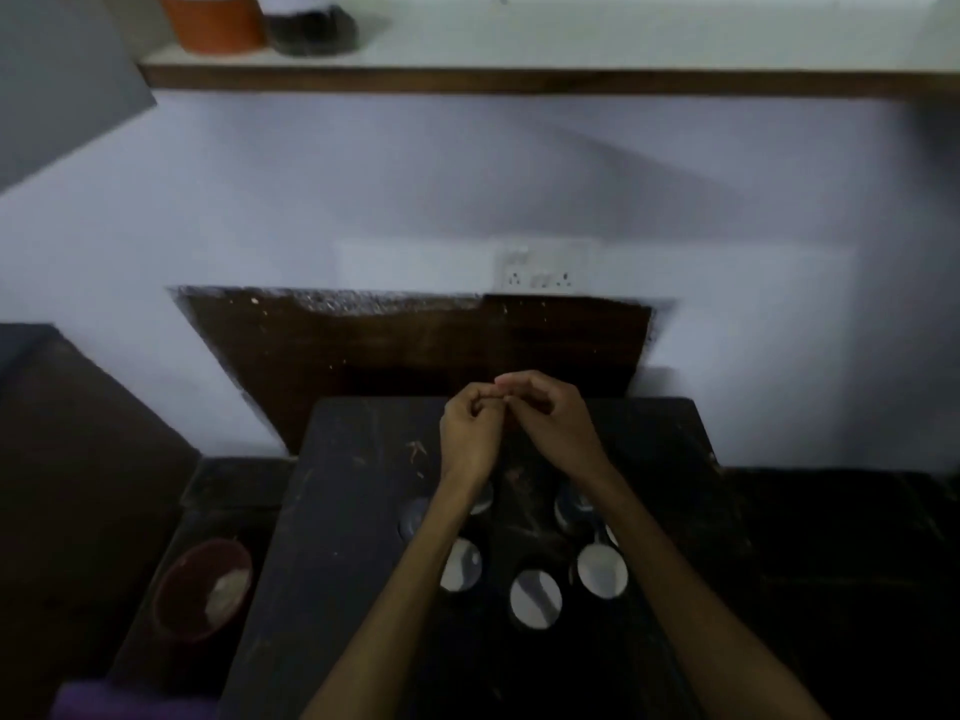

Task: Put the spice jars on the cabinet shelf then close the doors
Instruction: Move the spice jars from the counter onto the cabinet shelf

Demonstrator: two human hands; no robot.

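Note:
Several spice jars with shiny round lids stand on a dark table (337, 511); one lid (535, 599) is at the front, another (601, 570) to its right, another (460, 565) to its left. My left hand (470, 433) and my right hand (550, 418) meet above the table's far part, fingers curled and fingertips touching each other. Neither hand holds a jar. My forearms cover some of the jars. The cabinet shelf (519, 49) runs along the top, with an orange jar (213, 20) and a dark jar (311, 23) on it.
A grey cabinet door (57, 80) hangs open at the upper left. A wall socket (543, 270) sits on the white wall above a brown board (415, 345). A reddish bowl (202, 589) with white powder lies low on the left.

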